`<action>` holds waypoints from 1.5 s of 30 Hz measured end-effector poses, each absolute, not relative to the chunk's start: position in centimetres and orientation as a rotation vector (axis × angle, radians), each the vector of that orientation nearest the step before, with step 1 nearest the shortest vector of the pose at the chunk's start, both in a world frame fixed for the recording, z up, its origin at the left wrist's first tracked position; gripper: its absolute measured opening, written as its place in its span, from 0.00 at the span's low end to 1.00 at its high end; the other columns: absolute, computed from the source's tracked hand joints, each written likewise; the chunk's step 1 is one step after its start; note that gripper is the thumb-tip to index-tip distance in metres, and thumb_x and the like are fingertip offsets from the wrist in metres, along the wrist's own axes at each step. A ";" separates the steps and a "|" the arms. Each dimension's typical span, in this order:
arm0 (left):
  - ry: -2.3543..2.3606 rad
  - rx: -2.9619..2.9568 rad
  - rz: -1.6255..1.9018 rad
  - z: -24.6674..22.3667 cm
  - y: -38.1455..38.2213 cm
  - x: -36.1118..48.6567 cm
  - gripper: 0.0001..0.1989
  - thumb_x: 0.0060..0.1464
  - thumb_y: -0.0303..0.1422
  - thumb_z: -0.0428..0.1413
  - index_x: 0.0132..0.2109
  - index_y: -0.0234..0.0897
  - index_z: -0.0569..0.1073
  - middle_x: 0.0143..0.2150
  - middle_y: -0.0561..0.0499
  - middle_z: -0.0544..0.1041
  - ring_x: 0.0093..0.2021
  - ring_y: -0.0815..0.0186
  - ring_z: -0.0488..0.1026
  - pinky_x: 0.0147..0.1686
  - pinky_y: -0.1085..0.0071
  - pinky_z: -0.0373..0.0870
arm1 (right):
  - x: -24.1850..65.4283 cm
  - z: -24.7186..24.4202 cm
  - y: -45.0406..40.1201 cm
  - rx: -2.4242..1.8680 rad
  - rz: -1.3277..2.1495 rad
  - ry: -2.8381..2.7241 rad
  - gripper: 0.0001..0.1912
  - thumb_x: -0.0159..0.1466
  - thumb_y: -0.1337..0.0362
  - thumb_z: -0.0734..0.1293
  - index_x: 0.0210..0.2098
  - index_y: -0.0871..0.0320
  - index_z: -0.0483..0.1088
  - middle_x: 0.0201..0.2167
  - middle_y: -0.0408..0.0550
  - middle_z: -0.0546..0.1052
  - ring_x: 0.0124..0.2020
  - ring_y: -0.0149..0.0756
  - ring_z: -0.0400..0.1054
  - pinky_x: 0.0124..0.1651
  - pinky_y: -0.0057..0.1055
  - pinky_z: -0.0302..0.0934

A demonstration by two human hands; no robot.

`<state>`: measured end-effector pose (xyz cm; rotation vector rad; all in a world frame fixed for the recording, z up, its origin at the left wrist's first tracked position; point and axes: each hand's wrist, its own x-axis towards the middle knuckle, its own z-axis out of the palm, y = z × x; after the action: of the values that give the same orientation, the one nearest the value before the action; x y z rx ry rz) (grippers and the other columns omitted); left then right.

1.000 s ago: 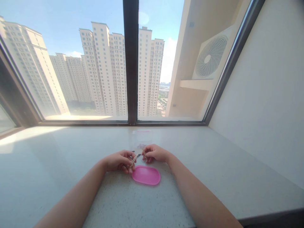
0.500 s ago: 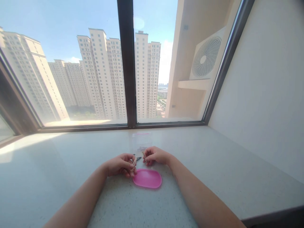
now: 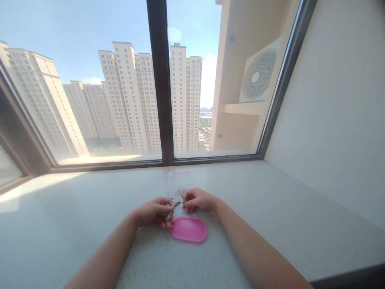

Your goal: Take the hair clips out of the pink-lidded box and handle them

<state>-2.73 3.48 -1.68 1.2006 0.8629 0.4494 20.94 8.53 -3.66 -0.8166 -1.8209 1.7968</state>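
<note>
My left hand [image 3: 157,211] is closed around a slim gold-beige piece that looks like a clip [image 3: 171,210]; its lower fingers reach the left rim of a pink oval tray [image 3: 189,229]. In my right hand [image 3: 194,200], a second slim gold-beige piece [image 3: 183,198] is pinched between thumb and fingers, a little above the counter behind the tray. Between the hands lies a small dark slender piece [image 3: 177,204], partly hidden by my left fingers. The exact kind of these small pieces is hard to make out. No items show in the tray.
A clear plastic bag [image 3: 180,182] with small dark items lies behind my hands on the pale speckled counter [image 3: 186,265]. Beyond it stands a dark-framed window [image 3: 165,100]. A white wall [image 3: 331,120] rises on the right.
The view has shifted slightly, so the tray and hands appear a little lower and to the right. Both hands keep their hold on the gold-beige pieces, with little other movement.
</note>
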 end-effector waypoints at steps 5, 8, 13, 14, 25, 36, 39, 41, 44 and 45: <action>0.865 1.205 0.439 -1.6 3.5 -2.6 0.15 0.49 0.41 0.60 0.35 0.35 0.66 0.31 0.42 0.79 0.25 0.65 0.77 0.22 0.76 0.67 | 20.9 -3.7 8.5 -0.811 1.808 -1.799 0.18 0.46 0.60 0.75 0.31 0.64 0.68 0.29 0.49 0.76 0.25 0.32 0.71 0.29 0.28 0.64; 0.862 1.202 0.443 -1.6 3.5 -2.5 0.15 0.48 0.40 0.60 0.35 0.35 0.66 0.31 0.43 0.79 0.25 0.64 0.77 0.22 0.76 0.67 | 20.9 -3.6 8.4 -0.800 1.792 -1.807 0.19 0.45 0.59 0.75 0.29 0.64 0.68 0.28 0.49 0.76 0.25 0.33 0.71 0.29 0.28 0.63; 0.847 1.204 0.447 -1.7 3.4 -2.4 0.13 0.47 0.38 0.60 0.35 0.35 0.66 0.31 0.43 0.79 0.26 0.64 0.77 0.22 0.76 0.68 | 20.8 -3.5 8.4 -0.817 1.783 -1.803 0.21 0.44 0.57 0.76 0.29 0.64 0.68 0.27 0.49 0.76 0.25 0.34 0.71 0.28 0.28 0.63; 0.848 1.206 0.445 -1.7 3.5 -2.4 0.13 0.47 0.37 0.60 0.35 0.35 0.66 0.31 0.43 0.80 0.26 0.64 0.77 0.23 0.76 0.68 | 20.8 -3.5 8.4 -0.821 1.786 -1.798 0.21 0.44 0.56 0.76 0.29 0.64 0.68 0.27 0.49 0.76 0.24 0.34 0.71 0.28 0.28 0.63; 0.907 1.278 0.501 -1.6 3.5 -2.1 0.12 0.43 0.30 0.58 0.38 0.32 0.72 0.30 0.45 0.79 0.28 0.64 0.77 0.26 0.75 0.71 | 20.6 -4.0 8.6 -0.873 1.780 -1.757 0.22 0.47 0.53 0.74 0.31 0.63 0.67 0.26 0.51 0.77 0.22 0.32 0.71 0.27 0.28 0.63; 0.937 1.300 0.560 -2.2 3.9 -1.9 0.10 0.43 0.29 0.58 0.37 0.33 0.70 0.32 0.45 0.79 0.30 0.64 0.77 0.27 0.74 0.71 | 20.7 -3.8 8.4 -0.841 1.796 -1.762 0.15 0.46 0.64 0.73 0.30 0.64 0.68 0.27 0.49 0.77 0.25 0.33 0.72 0.28 0.28 0.64; 0.947 1.307 0.558 -2.1 3.9 -1.8 0.10 0.42 0.28 0.57 0.36 0.33 0.70 0.32 0.45 0.79 0.29 0.65 0.77 0.26 0.75 0.71 | 20.8 -4.0 8.6 -0.809 1.801 -1.777 0.17 0.45 0.63 0.74 0.31 0.64 0.69 0.28 0.50 0.77 0.25 0.33 0.72 0.28 0.28 0.64; 0.938 1.312 0.558 -2.1 3.8 -1.8 0.10 0.42 0.28 0.57 0.36 0.33 0.70 0.32 0.45 0.79 0.29 0.65 0.77 0.27 0.74 0.71 | 20.9 -4.1 8.7 -0.796 1.799 -1.786 0.18 0.44 0.62 0.75 0.31 0.64 0.69 0.28 0.50 0.77 0.26 0.34 0.72 0.28 0.28 0.64; 0.928 1.302 0.559 -2.1 3.9 -1.8 0.11 0.42 0.29 0.58 0.37 0.33 0.71 0.32 0.46 0.79 0.30 0.65 0.77 0.27 0.75 0.71 | 20.9 -4.2 8.7 -0.771 1.805 -1.793 0.18 0.44 0.61 0.75 0.31 0.64 0.69 0.28 0.50 0.76 0.26 0.34 0.72 0.29 0.29 0.64; 0.930 1.297 0.560 -2.1 3.9 -1.8 0.12 0.42 0.30 0.58 0.37 0.33 0.70 0.32 0.46 0.79 0.30 0.64 0.77 0.27 0.75 0.71 | 21.0 -4.2 8.8 -0.762 1.811 -1.793 0.18 0.44 0.62 0.75 0.31 0.64 0.69 0.28 0.50 0.76 0.26 0.34 0.72 0.29 0.28 0.64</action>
<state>-1.80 3.85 -2.14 1.2965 0.9301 0.5600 20.96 8.77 -4.20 -0.7622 -1.7933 1.8106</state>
